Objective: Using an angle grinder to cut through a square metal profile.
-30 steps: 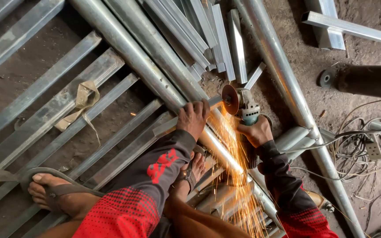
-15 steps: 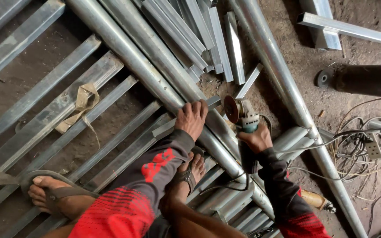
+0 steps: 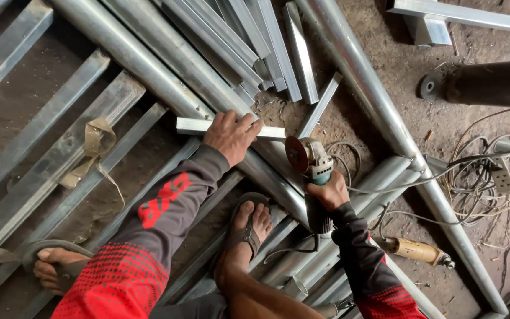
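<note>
Dirt floor (image 3: 379, 35) lay strewn with steel tubing. Left hand (image 3: 229, 134) pressed a short, stiff, likely light square bar (image 3: 193, 125) across the pipes; right hand (image 3: 326, 192) clenched the angle grinder (image 3: 309, 158) beside it.

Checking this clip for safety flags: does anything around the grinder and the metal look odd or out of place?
Yes. The right hand grips an angle grinder while both feet wear open sandals among metal tubes. The left hand is bare on a short metal bar. Tangled cables lie on the dirt floor.
</note>
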